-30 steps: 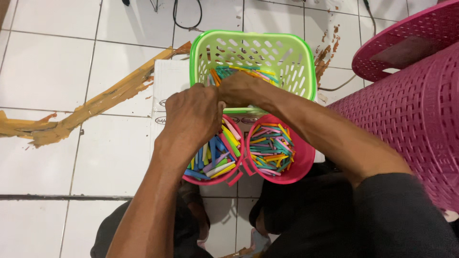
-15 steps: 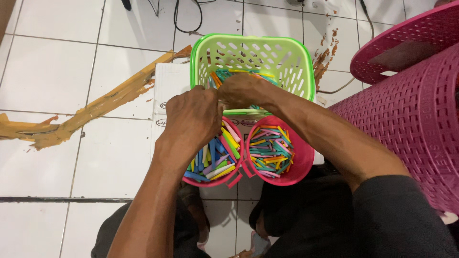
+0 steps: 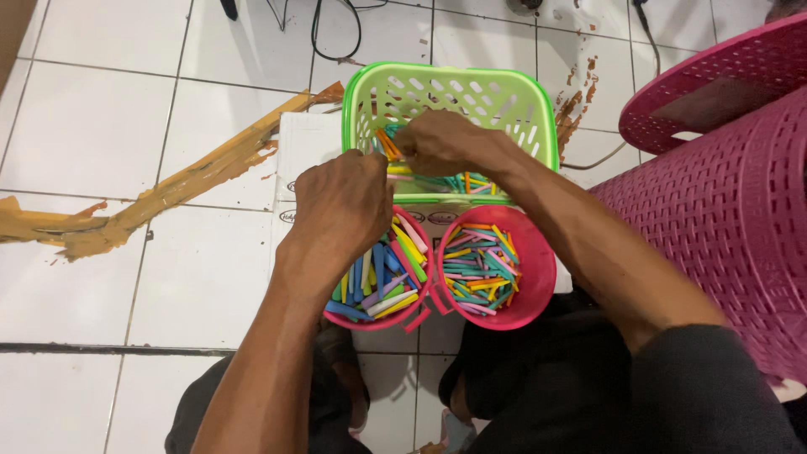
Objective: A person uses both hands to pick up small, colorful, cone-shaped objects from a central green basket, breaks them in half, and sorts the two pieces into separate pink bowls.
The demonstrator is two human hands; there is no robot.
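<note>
My left hand [image 3: 340,202] and my right hand [image 3: 441,141] meet over the near edge of a green plastic basket [image 3: 450,88] that holds colourful sticks. Both hands pinch a small bundle of colourful sticks [image 3: 388,145] between their fingertips. Below the hands stand two pink bowls: the left pink bowl [image 3: 380,282] is filled with longer coloured sticks and partly hidden under my left wrist, and the right pink bowl [image 3: 494,267] is filled with shorter coloured sticks.
A white cardboard sheet [image 3: 304,151] lies under the basket and bowls on a white tiled floor. Large pink perforated baskets [image 3: 723,168] stand at the right. A brown smear [image 3: 168,189] crosses the tiles at left. Cables [image 3: 336,25] lie at the top.
Both hands stay together at the basket's near edge, with only slight finger movement on the sticks. The view has shifted a little.
</note>
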